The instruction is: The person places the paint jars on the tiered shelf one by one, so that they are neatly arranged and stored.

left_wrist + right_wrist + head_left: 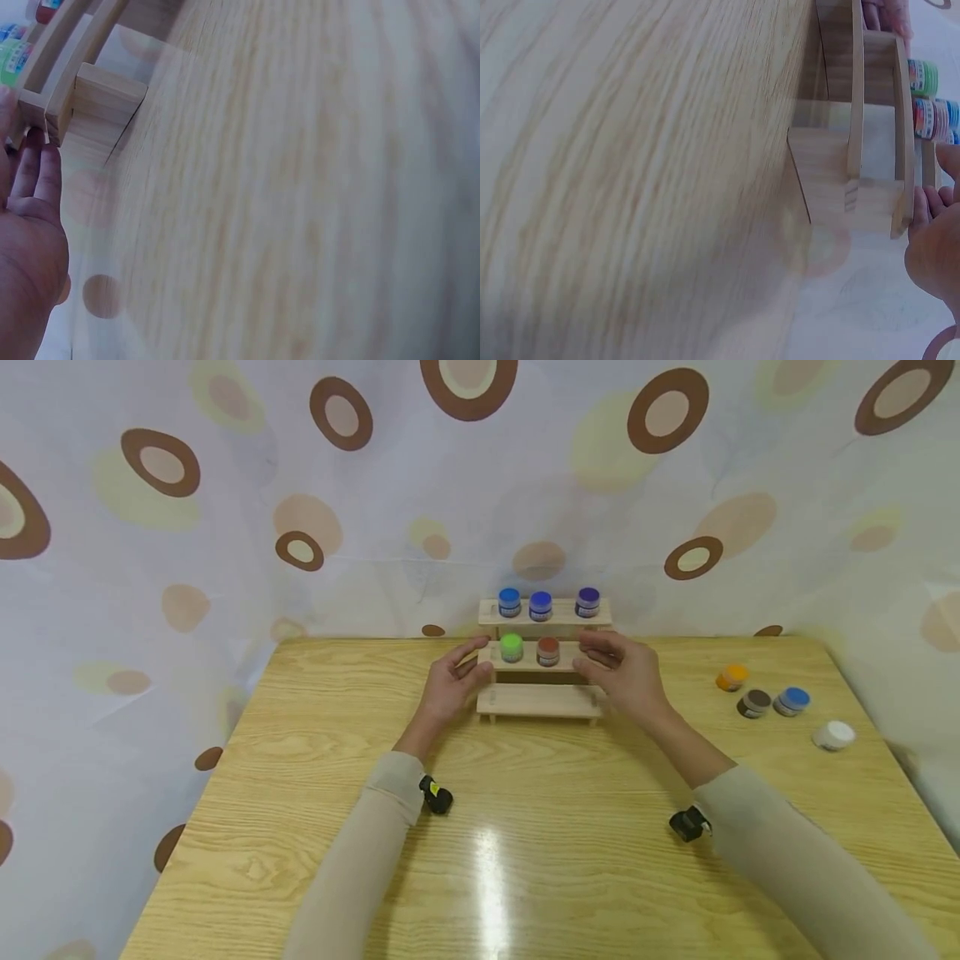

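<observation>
A small three-step wooden display rack (538, 700) stands toward the back of the table in the head view. My left hand (447, 687) grips the left end of its middle step, thumb toward the front. At the right end of that step, my right hand (626, 677) holds on with thumb and fingers. Between the hands, a light green paint jar (512, 648) and a reddish-brown paint jar (548, 652) sit on the middle step. A blue jar (509, 603), a darker blue jar (540, 607) and a purple jar (588, 602) occupy the top step. The bottom step bears no jars.
To the right on the wooden table (300, 827) lie an orange jar (732, 677), a dark brown jar (753, 703), a blue-lidded jar (791, 702) and a white jar (834, 736). A patterned curtain (450, 477) hangs behind the rack and along the sides.
</observation>
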Demonstrator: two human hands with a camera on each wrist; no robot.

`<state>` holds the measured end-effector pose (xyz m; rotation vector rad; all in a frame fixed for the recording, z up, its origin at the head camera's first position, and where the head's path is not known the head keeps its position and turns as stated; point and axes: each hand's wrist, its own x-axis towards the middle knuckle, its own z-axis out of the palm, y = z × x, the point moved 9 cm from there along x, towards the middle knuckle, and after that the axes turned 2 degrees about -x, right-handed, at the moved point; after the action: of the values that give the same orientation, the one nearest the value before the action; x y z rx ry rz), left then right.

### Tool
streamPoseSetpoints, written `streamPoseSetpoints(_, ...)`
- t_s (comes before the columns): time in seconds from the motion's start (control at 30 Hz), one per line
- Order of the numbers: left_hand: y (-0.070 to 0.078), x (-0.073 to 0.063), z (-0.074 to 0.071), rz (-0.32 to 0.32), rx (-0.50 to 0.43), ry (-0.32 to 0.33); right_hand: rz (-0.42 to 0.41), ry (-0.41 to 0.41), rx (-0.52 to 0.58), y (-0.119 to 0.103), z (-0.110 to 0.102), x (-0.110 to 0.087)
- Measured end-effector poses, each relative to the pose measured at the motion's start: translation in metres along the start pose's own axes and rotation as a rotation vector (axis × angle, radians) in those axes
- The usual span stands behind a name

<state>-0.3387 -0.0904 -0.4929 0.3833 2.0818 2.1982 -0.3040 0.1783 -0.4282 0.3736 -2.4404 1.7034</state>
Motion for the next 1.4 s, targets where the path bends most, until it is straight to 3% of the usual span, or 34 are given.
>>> streamPoseSetpoints(0.17, -0.001, 0.0, -0.001, 0.003, 0.009, 0.004, -0.003, 0.093, -0.005, 0.007, -0.021, -0.005)
streamPoseSetpoints(0.4, 0.0, -0.001, 0.001, 0.014, 0.014, -0.004, 0.056, 0.174, 0.021, 0.022, -0.042, -0.017)
streamPoseSetpoints(0.97, 0.001, 0.001, 0.002, 0.018, 0.004, -0.009, 0.127, 0.233, -0.091, 0.046, -0.095, -0.076)
streamPoseSetpoints(1.4, -0.001, 0.002, -0.001, 0.013, 0.019, -0.001, 0.216, 0.271, -0.099, 0.056, -0.136, -0.125)
